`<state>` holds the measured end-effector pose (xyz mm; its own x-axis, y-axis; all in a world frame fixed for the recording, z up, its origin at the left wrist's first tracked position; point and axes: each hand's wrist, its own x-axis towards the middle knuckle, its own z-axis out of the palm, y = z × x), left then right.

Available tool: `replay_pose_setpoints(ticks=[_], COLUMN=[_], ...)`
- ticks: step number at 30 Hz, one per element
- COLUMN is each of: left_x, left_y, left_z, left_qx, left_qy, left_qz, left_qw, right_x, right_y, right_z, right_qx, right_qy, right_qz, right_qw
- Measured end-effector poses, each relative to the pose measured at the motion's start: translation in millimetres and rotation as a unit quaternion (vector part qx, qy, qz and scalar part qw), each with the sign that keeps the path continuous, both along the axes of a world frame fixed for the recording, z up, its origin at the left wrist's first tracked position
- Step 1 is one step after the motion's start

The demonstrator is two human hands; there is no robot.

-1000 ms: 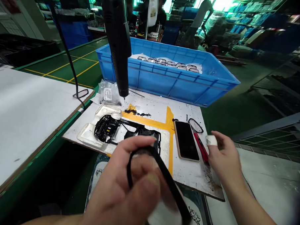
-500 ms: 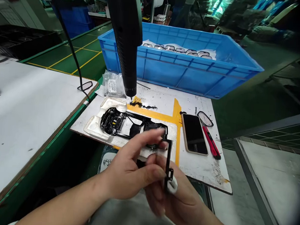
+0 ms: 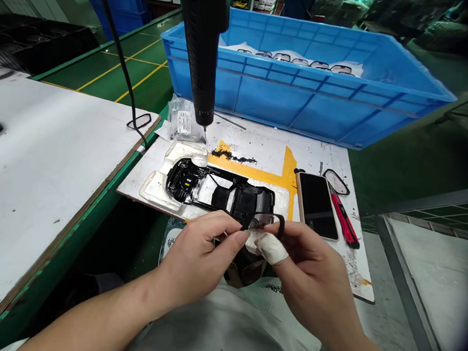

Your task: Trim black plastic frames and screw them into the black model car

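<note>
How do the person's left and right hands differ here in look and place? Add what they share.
The right hand has a white wrap on its thumb; the left hand has none showing.
The left hand is at the left end of the black-rimmed piece; the right hand is at its right end, nearer the phone.
Both grip that piece.

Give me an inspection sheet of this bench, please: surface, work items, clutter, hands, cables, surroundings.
Surface: white board with yellow tape; a black car part lies in foam.
Work items: dark-rimmed frame, held up above the board's near edge.
Clutter: small black bits, phone, red tool, plastic bag.
Hands: left hand and right hand both pinch the frame; right thumb wrapped in white.
Cables: one black cable, hanging at left.
Surroundings: blue crate behind, rimmed pieces inside; black driver hangs over the board.
</note>
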<state>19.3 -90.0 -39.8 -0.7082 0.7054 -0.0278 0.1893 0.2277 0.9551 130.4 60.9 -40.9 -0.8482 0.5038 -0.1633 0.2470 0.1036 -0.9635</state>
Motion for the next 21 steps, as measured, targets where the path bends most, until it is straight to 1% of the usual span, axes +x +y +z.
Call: replay_pose_setpoints(ticks=[1,4,5,7,9,12,14,15,17,18,19,20,21], left_x=[-2,-7,-9,-12,-12,-11,-15,-19,-36,-48,-61,-76,-90], left_y=[-1,-4,-5,-6,-5,-2,-3,-4,-6,-6,-6,-4,-1], left_z=[-0.1,1.0,1.7,3.4,5.4,8.8,11.6,13.3,16.5,17.6,17.9,17.2,15.4], left_qx=[0.003,0.0,-0.009,-0.027,-0.042,-0.068,-0.081,-0.08,-0.062,-0.053,-0.05,-0.062,-0.091], left_qy=[-0.028,-0.095,-0.11,-0.129,-0.139,-0.138,-0.091,-0.044,0.09,0.16,0.22,0.269,0.298], left_qz=[-0.01,-0.044,-0.055,-0.07,-0.069,-0.059,-0.055,-0.045,-0.037,-0.051,-0.093,-0.152,-0.21], left_qw=[1.0,0.995,0.992,0.989,0.987,0.986,0.991,0.995,0.993,0.984,0.97,0.949,0.927], right_x=[-1,-7,-8,-11,-12,-12,-11,-11,-11,-10,-10,-9,-8], right_y=[3,13,15,19,21,24,30,36,53,64,76,87,98], right_z=[1.6,6.5,7.9,9.8,10.6,9.9,8.5,7.5,5.1,3.9,2.6,1.2,-0.3], right_qx=[-0.019,-0.12,-0.149,-0.185,-0.195,-0.174,-0.143,-0.123,-0.078,-0.054,-0.031,-0.01,0.007], right_qy=[-0.008,-0.044,-0.053,-0.062,-0.069,-0.071,-0.069,-0.07,-0.071,-0.073,-0.074,-0.079,-0.085], right_qz=[0.006,0.075,0.088,0.091,0.083,0.1,0.114,0.113,0.085,0.06,0.03,0.003,-0.02], right_qw=[1.0,0.989,0.984,0.976,0.975,0.977,0.981,0.983,0.991,0.994,0.996,0.997,0.996])
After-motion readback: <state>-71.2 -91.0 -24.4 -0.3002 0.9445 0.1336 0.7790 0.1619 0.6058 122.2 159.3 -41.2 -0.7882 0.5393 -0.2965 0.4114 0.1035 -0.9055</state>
